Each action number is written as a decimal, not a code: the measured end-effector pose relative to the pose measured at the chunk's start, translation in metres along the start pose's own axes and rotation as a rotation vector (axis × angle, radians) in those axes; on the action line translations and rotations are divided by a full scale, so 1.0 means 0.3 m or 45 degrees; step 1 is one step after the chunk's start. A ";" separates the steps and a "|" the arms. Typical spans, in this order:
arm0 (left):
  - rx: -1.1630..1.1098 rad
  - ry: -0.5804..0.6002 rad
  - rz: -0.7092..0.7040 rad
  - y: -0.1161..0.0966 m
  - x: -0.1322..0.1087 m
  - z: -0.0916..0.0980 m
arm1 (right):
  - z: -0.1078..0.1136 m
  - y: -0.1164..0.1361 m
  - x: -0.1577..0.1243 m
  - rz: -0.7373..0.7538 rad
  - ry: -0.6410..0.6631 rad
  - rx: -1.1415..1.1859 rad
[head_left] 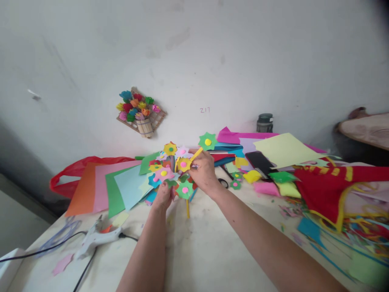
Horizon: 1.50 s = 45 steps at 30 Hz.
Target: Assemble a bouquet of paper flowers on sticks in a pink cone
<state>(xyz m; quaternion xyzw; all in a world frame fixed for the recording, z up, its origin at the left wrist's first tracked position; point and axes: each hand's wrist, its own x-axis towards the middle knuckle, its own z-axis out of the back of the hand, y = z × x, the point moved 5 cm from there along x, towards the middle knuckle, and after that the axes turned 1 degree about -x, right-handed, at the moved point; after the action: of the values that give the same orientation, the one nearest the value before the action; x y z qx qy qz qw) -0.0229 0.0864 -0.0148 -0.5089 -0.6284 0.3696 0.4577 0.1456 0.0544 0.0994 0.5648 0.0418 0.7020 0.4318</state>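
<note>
A bunch of paper flowers [164, 173] in several colours, each with a round dot at its centre, is held above the table between both hands. My left hand [164, 196] grips the bunch from below on its left side, fingers partly hidden behind the petals. With closed fingers, my right hand [203, 170] holds the yellow strip stem of a green paper flower [208, 141] that sticks out to the upper right. Another green flower [184, 190] with a pink centre hangs low, its yellow stem pointing down.
A white glue gun [99, 239] lies at the left with its cord. Coloured paper sheets [121, 184] spread behind it. At the right are a phone [259, 163], black-handled scissors [223, 183], a red cloth [322, 190] and paper scraps. A bottle [265, 123] stands by the wall.
</note>
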 end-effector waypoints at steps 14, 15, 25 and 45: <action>-0.036 0.001 0.008 -0.003 -0.009 -0.008 | -0.018 0.012 -0.010 0.000 0.100 -0.061; -0.051 0.001 0.003 -0.003 -0.009 -0.008 | -0.021 0.013 -0.012 0.007 0.110 -0.067; 0.007 -0.013 -0.017 0.006 0.003 0.015 | 0.020 0.025 -0.011 0.022 -0.041 -0.065; -0.008 -0.223 -0.050 -0.035 0.016 0.045 | 0.001 -0.220 0.037 -0.735 0.279 0.932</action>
<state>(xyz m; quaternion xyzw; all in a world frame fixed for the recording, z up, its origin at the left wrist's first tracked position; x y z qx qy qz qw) -0.0394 0.0888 -0.0082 -0.4637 -0.6771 0.4016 0.4064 0.1829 0.1024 0.0719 0.5677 0.4866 0.5479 0.3751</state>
